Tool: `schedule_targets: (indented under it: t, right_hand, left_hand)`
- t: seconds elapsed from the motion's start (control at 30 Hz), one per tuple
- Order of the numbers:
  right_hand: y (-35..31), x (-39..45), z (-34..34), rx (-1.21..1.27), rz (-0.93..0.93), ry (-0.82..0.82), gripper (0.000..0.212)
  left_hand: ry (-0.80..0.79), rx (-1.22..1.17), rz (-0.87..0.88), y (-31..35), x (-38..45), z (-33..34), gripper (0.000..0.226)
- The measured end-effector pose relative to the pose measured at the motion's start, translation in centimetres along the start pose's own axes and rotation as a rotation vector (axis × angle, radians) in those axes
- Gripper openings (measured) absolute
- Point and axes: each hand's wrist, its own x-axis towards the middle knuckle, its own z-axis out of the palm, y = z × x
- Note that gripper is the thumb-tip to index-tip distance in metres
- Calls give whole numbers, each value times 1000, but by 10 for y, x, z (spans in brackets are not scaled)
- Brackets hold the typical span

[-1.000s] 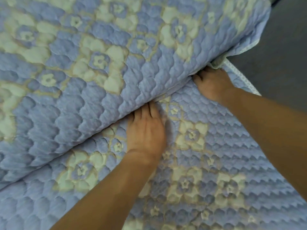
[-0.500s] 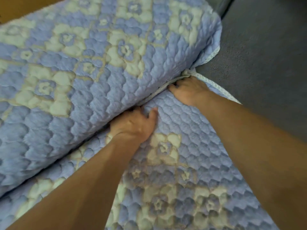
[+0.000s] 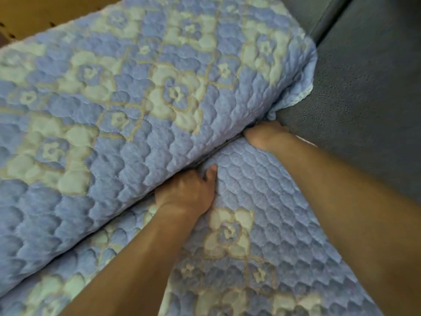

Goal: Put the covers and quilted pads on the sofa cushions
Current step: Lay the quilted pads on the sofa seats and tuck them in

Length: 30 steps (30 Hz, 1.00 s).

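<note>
A: Where was the quilted pad (image 3: 262,201)?
B: On the seat, under the back cushion (image 3: 136,110). Your left hand (image 3: 185,193) pinched it at the crease; right hand (image 3: 262,134) buried there, grip unreadable.

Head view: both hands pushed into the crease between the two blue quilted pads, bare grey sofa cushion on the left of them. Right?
One thing is off: the bare grey sofa cushion lies on the right, not the left. The head view shows it past the pads' edge. The rest stands: left hand and right hand are pushed into the crease between the upper quilted pad and lower quilted pad.
</note>
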Motion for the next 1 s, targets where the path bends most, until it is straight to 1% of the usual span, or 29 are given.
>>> schedule_targets:
  t: [0.03, 0.1, 0.17, 0.23, 0.3, 0.33, 0.37, 0.43, 0.5, 0.57, 0.6, 0.67, 0.73, 0.83, 0.87, 0.9, 0.97, 1.0]
  right_hand:
    - [-2, -1, 1, 9, -3, 13, 61]
    - [0, -2, 8, -2, 1, 75, 60]
    - [5, -4, 19, -39, -19, 208, 54]
    - [9, -10, 33, -24, -125, 440, 53]
    - [12, -15, 42, 74, -215, 628, 48]
    - [13, -17, 44, 118, -219, 680, 43]
    - [14, -17, 44, 135, -215, 693, 39]
    - [15, -21, 40, 128, -229, 694, 38]
    - [17, -23, 37, 57, -278, 647, 41]
    - [19, -20, 30, -48, -309, 541, 46]
    - [17, -17, 23, -81, -285, 451, 48]
    - [10, -12, 8, -119, -186, 214, 51]
    - [5, -6, -5, -140, -131, 36, 53]
    - [-1, 2, -16, -54, -114, -98, 60]
    - [-3, 3, -18, -30, -132, -128, 59]
    - [-4, 6, -18, -28, -150, -153, 57]
    - [-6, 9, -14, -55, -163, -160, 57]
    - [-7, 10, -12, -74, -169, -155, 57]
  left_hand:
    - [13, 58, 10, 0, -9, -2, 75]
    - [94, 224, 51, 3, -29, -3, 65]
    - [123, 283, 86, 7, -39, -4, 61]
    - [150, 268, 74, 7, -37, 1, 55]
    - [201, 216, 55, 6, -35, 5, 49]
    - [238, 175, 92, 7, -35, 9, 46]
    - [231, 126, 149, 8, -33, 13, 47]
    - [208, 47, 256, 14, -27, 17, 58]
    - [187, -14, 228, 26, -18, 13, 70]
    - [109, 21, 165, 36, -11, 7, 82]
    - [59, 17, 134, 39, -5, 4, 87]
    - [-44, -87, 56, 40, 9, -6, 91]
    - [-96, -129, 23, 43, 25, -16, 95]
    - [-180, -166, -17, 51, 45, -13, 98]
    - [-179, -161, -25, 53, 48, -9, 98]
    - [-138, -125, -17, 53, 48, -4, 98]
    - [48, 31, 32, 53, 40, 7, 94]
    - [113, 77, 51, 53, 34, 8, 89]
